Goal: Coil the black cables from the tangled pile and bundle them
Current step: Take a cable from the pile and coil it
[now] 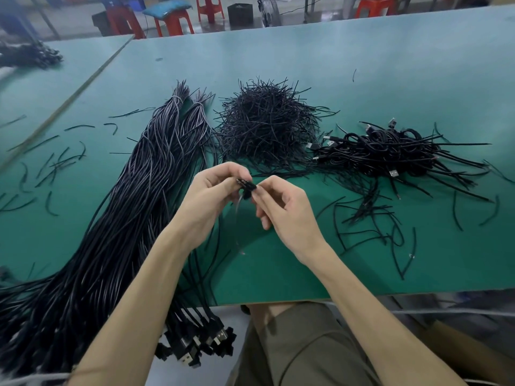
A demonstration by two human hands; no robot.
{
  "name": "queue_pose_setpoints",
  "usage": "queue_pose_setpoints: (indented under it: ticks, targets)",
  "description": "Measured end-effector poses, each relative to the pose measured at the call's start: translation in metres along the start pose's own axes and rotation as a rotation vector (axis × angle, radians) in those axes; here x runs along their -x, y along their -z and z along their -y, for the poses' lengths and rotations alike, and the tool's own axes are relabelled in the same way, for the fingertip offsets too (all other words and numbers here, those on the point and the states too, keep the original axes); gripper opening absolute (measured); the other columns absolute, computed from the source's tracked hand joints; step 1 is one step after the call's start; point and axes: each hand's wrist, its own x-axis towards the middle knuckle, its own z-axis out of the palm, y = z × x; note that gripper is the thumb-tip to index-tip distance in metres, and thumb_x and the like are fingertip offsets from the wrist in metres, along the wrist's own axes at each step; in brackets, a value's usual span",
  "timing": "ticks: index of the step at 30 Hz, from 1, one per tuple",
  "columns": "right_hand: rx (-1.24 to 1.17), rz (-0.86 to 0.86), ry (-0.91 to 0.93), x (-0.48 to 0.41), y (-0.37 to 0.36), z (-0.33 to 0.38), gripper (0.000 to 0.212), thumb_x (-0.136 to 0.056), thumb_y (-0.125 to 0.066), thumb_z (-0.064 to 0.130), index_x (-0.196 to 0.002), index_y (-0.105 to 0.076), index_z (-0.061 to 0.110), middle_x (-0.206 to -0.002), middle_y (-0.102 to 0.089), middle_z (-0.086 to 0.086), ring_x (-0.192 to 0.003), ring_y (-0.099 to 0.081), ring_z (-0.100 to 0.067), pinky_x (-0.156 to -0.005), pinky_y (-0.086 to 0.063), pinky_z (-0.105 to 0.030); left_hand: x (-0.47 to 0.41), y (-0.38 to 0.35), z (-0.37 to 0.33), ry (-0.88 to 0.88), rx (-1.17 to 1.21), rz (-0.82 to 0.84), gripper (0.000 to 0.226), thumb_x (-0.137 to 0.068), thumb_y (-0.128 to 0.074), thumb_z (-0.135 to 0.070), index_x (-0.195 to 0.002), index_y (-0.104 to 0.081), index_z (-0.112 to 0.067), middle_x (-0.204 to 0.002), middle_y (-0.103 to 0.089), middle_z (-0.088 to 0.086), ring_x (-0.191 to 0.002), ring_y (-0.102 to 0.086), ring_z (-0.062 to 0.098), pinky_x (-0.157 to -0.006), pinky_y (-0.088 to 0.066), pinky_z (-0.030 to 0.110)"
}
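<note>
Both hands (211, 190) (281, 207) pinch small coiled cable (247, 188).

View: single head-worn wide-angle camera.
Facing: forward and down across the table (362, 65).
Nearness: close over the left hand (209, 190) and right hand (287, 210); lap (301, 346) at bottom edge.
Far: stools (174, 22) beyond the table.

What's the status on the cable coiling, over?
Left hand, right hand both pinch a small coil over the table. Loose cables lie left, short wires centre, bundles right. Nothing blocks.
</note>
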Motion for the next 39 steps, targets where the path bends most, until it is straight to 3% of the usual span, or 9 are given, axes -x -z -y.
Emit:
queue_pose_setpoints:
  ticks: [7,9,11,14,19,23,29,33,39]
  targets:
    - [0.023,0.005,0.013,-0.0002,0.0005,0.0004,0.021,-0.103,-0.058,0.017,-0.085,-0.063,0.006,-0.065,-0.061,-0.012,-0.05,-0.051,-0.017,-0.054,-0.044,-0.03,-0.0036,0.0014,-0.0018,0.146,0.123,-0.023,0.019,-0.096,-0.052,-0.007,-0.09,-0.067,-0.016,-0.08,-0.062,0.0,-0.077,-0.063,0.016,-0.081,-0.055,0.034]
    - [0.035,0.005,0.015,0.0002,-0.0005,0.0003,0.021,-0.102,-0.059,0.016,-0.084,-0.063,0.008,-0.065,-0.062,-0.013,-0.05,-0.051,-0.017,-0.053,-0.045,-0.029,-0.0054,0.0023,-0.0044,0.181,0.205,-0.074,0.008,-0.092,-0.061,-0.021,-0.094,-0.068,-0.016,-0.08,-0.056,-0.001,-0.076,-0.058,0.015,-0.077,-0.054,0.032]
    - [0.056,0.008,0.015,0.0006,-0.001,0.0002,0.021,-0.102,-0.059,0.016,-0.082,-0.063,0.01,-0.065,-0.062,-0.012,-0.05,-0.052,-0.016,-0.053,-0.046,-0.029,-0.0069,0.0022,-0.0056,0.21,0.242,-0.14,0.015,-0.089,-0.067,-0.03,-0.093,-0.068,-0.015,-0.077,-0.05,-0.003,-0.073,-0.053,0.014,-0.069,-0.053,0.026]
    - [0.08,0.012,0.02,0.0003,-0.0005,0.0,0.021,-0.102,-0.06,0.018,-0.082,-0.062,0.012,-0.064,-0.063,-0.01,-0.049,-0.053,-0.018,-0.053,-0.047,-0.032,-0.0052,0.0,-0.0032,0.181,0.136,-0.107,0.017,-0.098,-0.065,-0.026,-0.098,-0.065,-0.01,-0.079,-0.053,-0.001,-0.074,-0.054,0.014,-0.073,-0.052,0.025]
    - [0.058,-0.007,0.009,0.0004,0.0006,-0.0006,0.021,-0.102,-0.059,0.02,-0.083,-0.063,0.013,-0.065,-0.062,-0.009,-0.05,-0.053,-0.018,-0.053,-0.047,-0.032,-0.0011,-0.0015,-0.0025,0.208,0.199,-0.075,0.034,-0.087,-0.078,-0.017,-0.114,-0.064,-0.004,-0.091,-0.067,0.007,-0.078,-0.065,0.016,-0.079,-0.058,0.026]
    - [0.045,-0.018,0.023,0.0001,0.0005,-0.0007,0.022,-0.103,-0.058,0.018,-0.084,-0.062,0.009,-0.064,-0.062,-0.01,-0.051,-0.053,-0.02,-0.053,-0.047,-0.033,-0.0024,-0.0018,-0.0026,0.282,0.139,-0.022,0.032,-0.096,-0.067,-0.027,-0.11,-0.063,0.002,-0.094,-0.07,0.016,-0.089,-0.067,0.025,-0.095,-0.057,0.039]
    - [0.019,-0.026,0.011,0.0001,0.0007,-0.0012,0.022,-0.103,-0.058,0.018,-0.084,-0.062,0.008,-0.065,-0.062,-0.011,-0.052,-0.053,-0.019,-0.052,-0.047,-0.033,-0.0011,0.0005,-0.0002,0.258,0.098,-0.013,0.033,-0.098,-0.068,-0.024,-0.113,-0.067,0.005,-0.102,-0.068,0.028,-0.089,-0.066,0.036,-0.094,-0.056,0.048]
    - [0.03,-0.019,0.011,0.0007,0.001,-0.0007,0.023,-0.104,-0.058,0.021,-0.084,-0.061,0.009,-0.063,-0.061,-0.007,-0.051,-0.053,-0.017,-0.053,-0.047,-0.033,0.0006,0.0031,-0.0007,0.218,0.12,-0.058,0.036,-0.088,-0.076,-0.02,-0.12,-0.072,-0.004,-0.104,-0.074,0.019,-0.085,-0.072,0.025,-0.086,-0.058,0.034]
    - [0.036,-0.034,0.018,0.002,0.0009,0.0021,0.025,-0.104,-0.057,0.02,-0.082,-0.059,0.007,-0.06,-0.059,-0.006,-0.049,-0.049,-0.017,-0.051,-0.044,-0.034,0.0005,0.0067,-0.0012,0.176,0.174,-0.015,0.037,-0.088,-0.074,-0.014,-0.125,-0.071,-0.007,-0.111,-0.072,0.021,-0.092,-0.07,0.028,-0.092,-0.057,0.036]
